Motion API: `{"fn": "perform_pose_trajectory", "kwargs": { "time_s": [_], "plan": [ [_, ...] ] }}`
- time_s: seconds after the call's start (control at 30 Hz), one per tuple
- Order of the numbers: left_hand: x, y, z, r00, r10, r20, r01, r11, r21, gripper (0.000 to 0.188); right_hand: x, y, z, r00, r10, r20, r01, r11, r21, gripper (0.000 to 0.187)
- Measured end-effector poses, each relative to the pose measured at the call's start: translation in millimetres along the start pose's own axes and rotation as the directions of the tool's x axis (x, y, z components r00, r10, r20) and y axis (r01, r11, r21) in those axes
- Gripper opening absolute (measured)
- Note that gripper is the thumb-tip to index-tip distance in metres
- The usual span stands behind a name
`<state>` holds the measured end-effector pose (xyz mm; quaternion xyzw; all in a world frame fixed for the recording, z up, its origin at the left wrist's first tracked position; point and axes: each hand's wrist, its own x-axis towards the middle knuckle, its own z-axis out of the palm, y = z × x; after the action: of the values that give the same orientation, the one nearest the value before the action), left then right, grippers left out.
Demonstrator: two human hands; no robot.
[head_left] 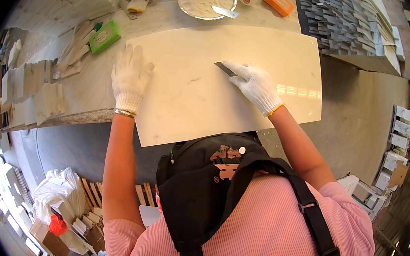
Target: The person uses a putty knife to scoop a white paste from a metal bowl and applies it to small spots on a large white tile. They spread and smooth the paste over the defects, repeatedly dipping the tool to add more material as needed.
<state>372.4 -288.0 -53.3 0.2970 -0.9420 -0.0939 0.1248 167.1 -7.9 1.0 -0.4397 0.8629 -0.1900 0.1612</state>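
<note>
A large, polished cream-white stone slab (188, 110) lies flat in front of me, its near edge reaching over the bench edge. My left hand (131, 78), in a white knit glove, rests open with fingers stretched at the slab's left side. In my right hand (255, 85), gloved the same way, a thin dark flat scraper blade (224, 69) is gripped between thumb and fingers. The blade is slanted over the middle of the slab; whether its edge touches the surface I cannot tell. Faint grey marks show on the slab left of it.
Beyond the slab stand a round bowl (201, 14) of pale paste or powder with a small putty knife (225, 12) across its rim, an orange box (278, 3) and a green box (104, 37). Worn gloves (74, 47) lie at left. Stacked tiles (338, 19) fill the far right.
</note>
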Motion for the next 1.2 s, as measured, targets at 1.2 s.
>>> {"fn": "perform_pose_trajectory", "kwargs": {
  "time_s": [1.2],
  "plan": [
    [-3,-12,19,0.998,0.008,-0.059,-0.011,0.998,-0.061,0.058,-10,14,8,0.997,-0.073,0.001,0.073,0.993,0.096,0.039]
  ]
}}
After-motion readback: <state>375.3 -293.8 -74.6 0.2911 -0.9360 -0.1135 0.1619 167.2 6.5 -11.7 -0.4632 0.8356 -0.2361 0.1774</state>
